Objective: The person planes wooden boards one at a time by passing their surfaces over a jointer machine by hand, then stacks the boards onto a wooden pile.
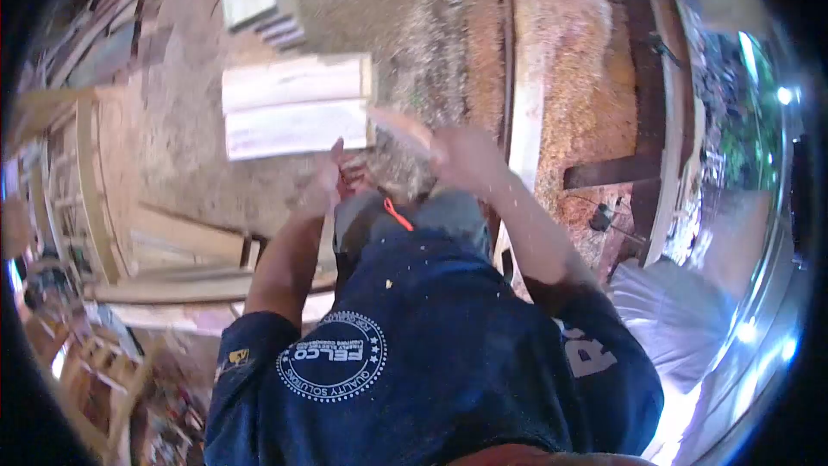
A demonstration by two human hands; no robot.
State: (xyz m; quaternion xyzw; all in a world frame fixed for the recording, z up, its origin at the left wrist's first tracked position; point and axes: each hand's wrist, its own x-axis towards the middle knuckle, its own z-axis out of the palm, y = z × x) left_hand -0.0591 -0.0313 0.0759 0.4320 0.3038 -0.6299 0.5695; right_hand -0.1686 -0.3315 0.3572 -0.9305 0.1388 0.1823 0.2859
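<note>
Two pale wooden boards lie side by side on the dusty work surface (185,134): an upper board (293,82) and a lower board (297,128). Just below the near right corner of the lower board is my left hand (347,174), its thumb raised and its fingers partly spread, with nothing visible in it. My right hand (461,158) is closed around a flat, light-brown wooden-looking piece (402,129). That piece points up and left, its tip close to the boards' right end. Motion blur hides its exact kind and whether it touches them.
A stack of wood blocks (263,10) sits beyond the boards. Sawdust (565,60) covers the area on the right, beside a long pale strip (526,121) and a dark beam (612,173). Wooden frames (95,190) and offcuts (190,233) lie to the left.
</note>
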